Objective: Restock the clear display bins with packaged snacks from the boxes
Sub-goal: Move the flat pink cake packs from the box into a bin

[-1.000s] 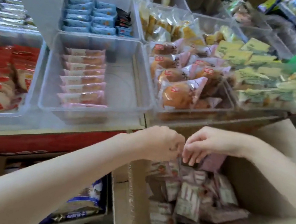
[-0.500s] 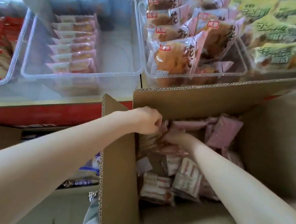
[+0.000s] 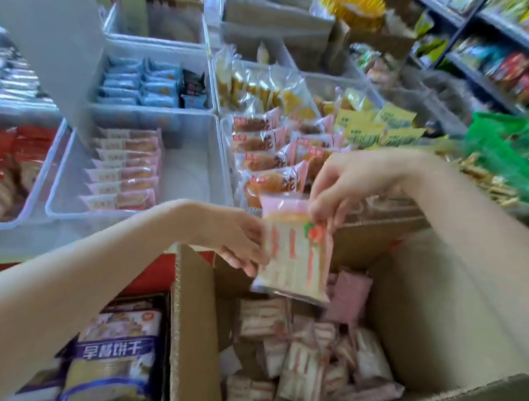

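Both hands hold one pink-and-white snack packet (image 3: pixel 294 257) upright above open cardboard box (image 3: pixel 428 316). Left hand (image 3: pixel 237 243) grips packet's left edge, fingers curled round it. Right hand (image 3: pixel 338 186) pinches packet's top right corner from above. More same packets (image 3: pixel 303 362) lie loose in box bottom. Clear bin (image 3: pixel 192 168) beyond box, left of packet, holds row of pink packets (image 3: pixel 126 168) at its left side. Neighbour bin has bread packs (image 3: pixel 269 163).

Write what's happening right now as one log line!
step: lifting stock | left hand: holds pink snack packs | right hand: pinches top | over: cardboard box | target bin: half empty
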`<state>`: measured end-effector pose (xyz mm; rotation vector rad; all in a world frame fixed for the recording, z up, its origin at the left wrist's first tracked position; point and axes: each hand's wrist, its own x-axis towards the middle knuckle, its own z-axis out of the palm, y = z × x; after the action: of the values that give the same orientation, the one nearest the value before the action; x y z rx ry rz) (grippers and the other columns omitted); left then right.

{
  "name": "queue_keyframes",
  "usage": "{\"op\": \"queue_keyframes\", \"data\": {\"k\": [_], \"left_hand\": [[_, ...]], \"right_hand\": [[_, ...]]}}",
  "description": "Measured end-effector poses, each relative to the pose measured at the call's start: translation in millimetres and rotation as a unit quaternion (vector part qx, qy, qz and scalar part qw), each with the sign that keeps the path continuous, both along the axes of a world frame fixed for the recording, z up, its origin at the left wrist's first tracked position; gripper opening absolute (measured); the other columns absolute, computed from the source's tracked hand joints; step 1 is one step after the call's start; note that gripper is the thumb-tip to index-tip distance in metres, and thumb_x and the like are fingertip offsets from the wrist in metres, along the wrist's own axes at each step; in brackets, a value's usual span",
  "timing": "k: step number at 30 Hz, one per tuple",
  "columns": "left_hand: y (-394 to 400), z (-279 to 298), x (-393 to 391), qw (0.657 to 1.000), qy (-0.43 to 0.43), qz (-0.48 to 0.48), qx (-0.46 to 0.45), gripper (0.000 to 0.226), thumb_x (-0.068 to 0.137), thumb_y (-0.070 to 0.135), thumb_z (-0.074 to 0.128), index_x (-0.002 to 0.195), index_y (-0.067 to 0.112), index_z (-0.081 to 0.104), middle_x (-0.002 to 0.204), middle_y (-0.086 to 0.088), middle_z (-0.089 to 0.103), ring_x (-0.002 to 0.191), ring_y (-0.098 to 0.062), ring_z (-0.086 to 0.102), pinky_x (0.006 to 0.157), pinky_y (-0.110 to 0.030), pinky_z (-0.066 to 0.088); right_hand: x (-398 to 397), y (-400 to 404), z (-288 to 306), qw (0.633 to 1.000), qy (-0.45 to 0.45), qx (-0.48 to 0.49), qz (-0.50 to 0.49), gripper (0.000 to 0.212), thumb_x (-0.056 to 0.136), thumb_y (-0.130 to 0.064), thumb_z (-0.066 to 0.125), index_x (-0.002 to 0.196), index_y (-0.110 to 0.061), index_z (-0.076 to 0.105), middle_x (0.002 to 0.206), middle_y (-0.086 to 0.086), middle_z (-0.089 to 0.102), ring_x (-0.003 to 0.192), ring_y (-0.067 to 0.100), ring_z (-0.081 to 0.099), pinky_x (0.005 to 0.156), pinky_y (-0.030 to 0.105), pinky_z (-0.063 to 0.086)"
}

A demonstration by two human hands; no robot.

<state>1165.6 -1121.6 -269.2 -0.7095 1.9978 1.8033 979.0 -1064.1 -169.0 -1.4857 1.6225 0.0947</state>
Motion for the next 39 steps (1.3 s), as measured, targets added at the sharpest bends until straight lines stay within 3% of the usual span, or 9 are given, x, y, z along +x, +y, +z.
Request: {"op": "queue_keyframes", "data": {"k": [7, 10, 12, 16, 20, 24, 29, 33, 39], "left_hand": [[-49.1, 24.0, 86.8, 0.979, 0.09, 0.183, 0.019, 0.03, 0.078, 0.019, 0.068, 0.108, 0.013, 0.063, 0.103, -0.004, 0.067, 0.088, -0.014, 0.061, 0.079, -0.024, 0.051], [-73.9, 23.9, 126.2, 0.959, 0.077, 0.261, -0.074, 0.033, 0.073, 0.022, 0.075, 0.104, 0.012, 0.069, 0.097, -0.011, 0.071, 0.083, -0.016, 0.065, 0.085, -0.035, 0.053], [-88.1, 23.4, 147.6, 0.952, 0.029, 0.268, -0.141, 0.035, 0.073, 0.026, 0.076, 0.104, 0.012, 0.07, 0.088, -0.007, 0.071, 0.068, -0.009, 0.064, 0.068, -0.022, 0.055], [-110.9, 28.2, 169.6, 0.938, -0.058, 0.198, -0.28, 0.025, 0.082, 0.028, 0.069, 0.103, 0.016, 0.07, 0.08, 0.004, 0.064, 0.074, -0.01, 0.058, 0.067, -0.021, 0.047], [-125.7, 29.6, 171.0, 0.903, -0.096, 0.113, -0.403, 0.025, 0.08, 0.034, 0.069, 0.093, 0.013, 0.07, 0.083, 0.0, 0.059, 0.08, -0.016, 0.053, 0.074, -0.028, 0.044], [-141.0, 13.7, 165.8, 0.894, -0.083, 0.095, -0.429, 0.021, 0.08, 0.034, 0.069, 0.08, 0.013, 0.065, 0.075, 0.0, 0.055, 0.074, -0.018, 0.05, 0.062, -0.025, 0.039], [-161.8, -25.3, 144.5, 0.809, 0.018, 0.323, -0.49, 0.029, 0.087, 0.01, 0.053, 0.114, 0.013, 0.065, 0.117, -0.013, 0.055, 0.111, -0.03, 0.05, 0.093, -0.031, 0.037], [-183.7, -82.4, 141.2, 0.825, -0.078, 0.26, -0.496, 0.032, 0.091, 0.011, 0.047, 0.12, 0.012, 0.06, 0.132, -0.011, 0.05, 0.12, -0.031, 0.045, 0.102, -0.037, 0.035], [-201.1, -126.2, 131.6, 0.833, -0.102, 0.105, -0.533, 0.04, 0.096, 0.034, 0.044, 0.135, 0.027, 0.045, 0.143, -0.001, 0.042, 0.134, -0.021, 0.032, 0.113, -0.039, 0.024]], "right_hand": [[49.6, -46.7, 15.8, 0.968, -0.182, -0.092, -0.148, 0.011, 0.089, -0.007, 0.058, 0.09, -0.004, 0.068, 0.08, 0.006, 0.069, 0.069, 0.014, 0.064, 0.064, 0.019, 0.055], [79.7, -64.5, 3.7, 0.985, -0.077, -0.102, -0.116, 0.031, 0.091, -0.011, 0.059, 0.121, -0.006, 0.059, 0.099, 0.002, 0.067, 0.079, 0.019, 0.068, 0.072, 0.027, 0.056], [105.1, -76.3, 1.2, 0.99, 0.026, -0.121, -0.075, 0.064, 0.089, -0.015, 0.063, 0.145, -0.017, 0.032, 0.131, 0.004, 0.053, 0.094, 0.022, 0.067, 0.077, 0.032, 0.056], [168.0, -96.9, 4.7, 0.963, 0.134, -0.223, 0.072, 0.085, 0.085, -0.017, 0.067, 0.149, -0.036, 0.013, 0.153, -0.001, 0.028, 0.13, 0.021, 0.042, 0.101, 0.035, 0.043], [216.3, -120.6, -15.5, 0.923, 0.218, -0.247, 0.199, 0.077, 0.086, -0.02, 0.064, 0.146, -0.038, 0.021, 0.138, -0.002, 0.046, 0.117, 0.017, 0.05, 0.092, 0.036, 0.048], [221.9, -143.5, -47.7, 0.926, 0.248, -0.223, 0.176, 0.056, 0.09, -0.018, 0.056, 0.14, -0.029, 0.035, 0.121, 0.004, 0.058, 0.098, 0.021, 0.055, 0.073, 0.033, 0.047], [178.2, -192.5, -94.6, 0.897, 0.326, -0.286, 0.089, 0.034, 0.092, -0.004, 0.042, 0.123, -0.018, 0.039, 0.101, 0.013, 0.061, 0.087, 0.029, 0.058, 0.055, 0.03, 0.036], [135.0, -243.9, -130.1, 0.879, 0.328, -0.344, -0.044, 0.011, 0.093, -0.01, 0.047, 0.097, -0.018, 0.04, 0.087, 0.012, 0.059, 0.083, 0.031, 0.061, 0.06, 0.033, 0.042], [128.0, -292.2, -183.4, 0.847, 0.394, -0.357, -0.021, 0.026, 0.093, 0.002, 0.036, 0.115, -0.007, 0.044, 0.104, 0.02, 0.062, 0.095, 0.034, 0.061, 0.065, 0.035, 0.037]]}}
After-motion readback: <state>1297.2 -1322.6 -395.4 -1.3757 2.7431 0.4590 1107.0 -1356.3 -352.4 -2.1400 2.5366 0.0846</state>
